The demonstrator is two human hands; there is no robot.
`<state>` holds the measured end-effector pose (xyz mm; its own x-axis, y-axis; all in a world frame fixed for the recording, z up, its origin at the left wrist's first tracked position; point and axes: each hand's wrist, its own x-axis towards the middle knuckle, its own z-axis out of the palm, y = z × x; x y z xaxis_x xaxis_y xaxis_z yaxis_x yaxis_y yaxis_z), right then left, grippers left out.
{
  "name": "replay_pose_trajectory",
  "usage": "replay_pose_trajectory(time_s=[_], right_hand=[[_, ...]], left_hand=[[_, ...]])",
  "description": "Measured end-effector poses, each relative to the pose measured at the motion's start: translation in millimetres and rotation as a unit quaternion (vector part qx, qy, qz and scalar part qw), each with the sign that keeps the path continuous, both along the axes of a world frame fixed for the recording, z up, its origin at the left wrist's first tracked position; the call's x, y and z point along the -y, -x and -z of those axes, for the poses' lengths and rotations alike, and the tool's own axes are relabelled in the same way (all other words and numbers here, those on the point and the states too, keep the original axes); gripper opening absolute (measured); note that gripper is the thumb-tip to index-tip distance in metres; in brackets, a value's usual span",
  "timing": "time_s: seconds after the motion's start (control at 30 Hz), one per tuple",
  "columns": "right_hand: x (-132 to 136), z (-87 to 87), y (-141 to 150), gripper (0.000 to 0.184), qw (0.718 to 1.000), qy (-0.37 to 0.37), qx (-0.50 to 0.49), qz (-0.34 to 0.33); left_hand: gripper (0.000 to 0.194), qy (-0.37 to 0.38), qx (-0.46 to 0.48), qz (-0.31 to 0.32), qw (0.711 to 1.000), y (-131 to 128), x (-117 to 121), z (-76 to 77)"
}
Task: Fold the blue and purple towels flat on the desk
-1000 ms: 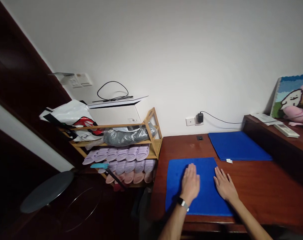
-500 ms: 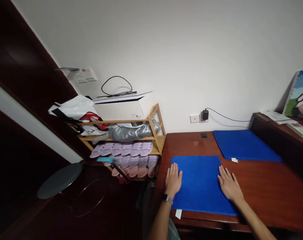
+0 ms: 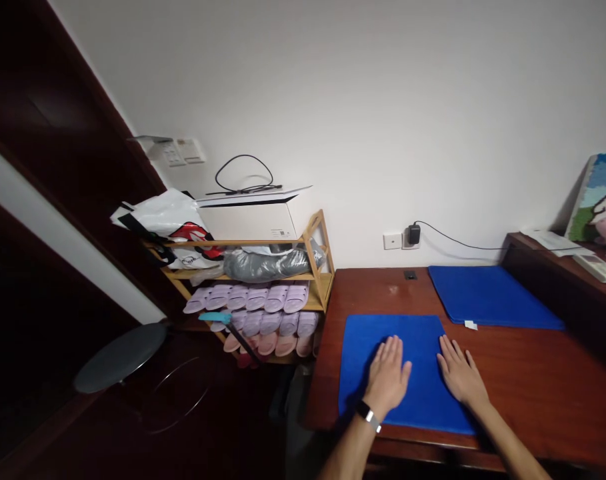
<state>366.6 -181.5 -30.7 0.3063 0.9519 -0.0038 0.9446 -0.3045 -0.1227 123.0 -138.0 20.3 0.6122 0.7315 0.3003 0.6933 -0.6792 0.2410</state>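
A flat blue cloth point(image 3: 360, 363) lies spread on the reddish-brown wooden desk point(image 3: 547, 393), near its front edge. My left hand point(image 3: 387, 377), with a watch point(image 3: 369, 415) on the wrist, is over the middle of the cloth, palm down and fingers stretched out. Whether its palm touches the cloth I cannot tell. My right hand point(image 3: 461, 375) rests flat across the cloth's right edge, fingers pointing forward, partly on the bare wood. Neither hand holds anything. Farther back on the right lies a second blue cloth point(image 3: 493, 297) with a white tag point(image 3: 471, 325).
Left of the desk stands a wooden rack point(image 3: 323, 283) with slippers point(image 3: 270, 323), a white box point(image 3: 247, 220) and bags. A round stool point(image 3: 120, 360) is at far left. A black charger point(image 3: 413, 233) sits in the wall. A raised shelf borders the desk's right side.
My left hand has moved right, from the cloth's left edge to over its middle. The right hand stays at the right edge. The view has shifted slightly.
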Motion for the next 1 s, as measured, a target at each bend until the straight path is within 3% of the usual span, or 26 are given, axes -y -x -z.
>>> replay_pose_trajectory(time_s=[0.07, 0.13, 0.3, 0.43, 0.7, 0.83, 0.9, 1.0], right_hand=[[0, 1.2, -1, 0.073, 1.0, -0.002, 0.002, -0.002], [-1, 1.5, -1, 0.074, 1.0, -0.001, -0.002, -0.002], [-1, -1.1, -2, 0.075, 1.0, 0.006, -0.022, -0.002], [0, -3.1, -1, 0.074, 1.0, 0.018, -0.024, 0.002], [-45, -28.3, -2, 0.071, 0.999, 0.031, -0.035, 0.018], [-60, -23.6, -5, 0.071, 0.999, 0.027, -0.03, 0.015], [-60, -18.4, -7, 0.071, 0.999, 0.023, -0.027, 0.01], [-58, -15.7, -8, 0.072, 0.999, 0.027, -0.026, 0.006]], left_hand=[[0.062, 0.023, -0.006, 0.023, 0.999, -11, 10, 3.4], [0.062, 0.036, -0.016, 0.0, 0.999, -3, 12, 9.6], [0.063, 0.016, -0.039, -0.142, 0.989, 68, 0, 23.2], [0.062, -0.009, -0.052, -0.165, 0.985, 100, -4, 32.1], [0.062, -0.045, -0.044, -0.178, 0.982, 97, -3, 42.0], [0.062, -0.05, -0.055, -0.173, 0.982, 101, 1, 35.0], [0.061, -0.058, -0.05, -0.15, 0.986, 90, 2, 26.0], [0.06, -0.047, -0.035, -0.079, 0.995, 46, -3, 9.0]])
